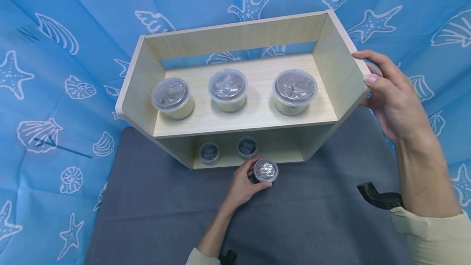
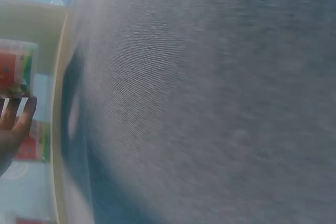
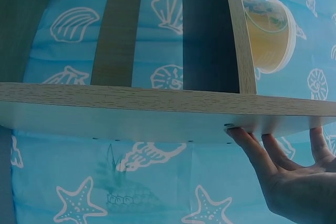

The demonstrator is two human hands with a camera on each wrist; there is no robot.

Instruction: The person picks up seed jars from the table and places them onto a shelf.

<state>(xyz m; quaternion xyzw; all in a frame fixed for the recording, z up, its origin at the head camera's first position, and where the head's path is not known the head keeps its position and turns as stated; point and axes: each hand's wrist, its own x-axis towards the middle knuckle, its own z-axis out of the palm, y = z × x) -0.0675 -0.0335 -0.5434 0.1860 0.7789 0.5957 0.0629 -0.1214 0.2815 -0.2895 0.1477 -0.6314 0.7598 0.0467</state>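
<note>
My left hand (image 1: 244, 186) holds a small lidded plastic cup (image 1: 266, 170) by its sides, just in front of the lower shelf. Its clear lid has something shiny beneath it. The left wrist view gives the cup's side a red and green label (image 2: 16, 69), with fingertips right at its lower edge. At the two-tier wooden shelf unit (image 1: 347, 48), my right hand (image 1: 391, 89) touches the right side panel. Its thumb and forefinger lie at the panel's edge. Extended fingers press the panel's outer face (image 3: 131, 121) in the right wrist view.
Three larger lidded tubs, left (image 1: 173, 98), middle (image 1: 228, 90) and right (image 1: 294, 92), stand on the upper board. Below are two smaller cups, one left (image 1: 209, 153) and one nearer the middle (image 1: 247, 147). Grey cloth (image 1: 154, 216) covers the table; a blue patterned curtain (image 1: 88, 105) hangs behind.
</note>
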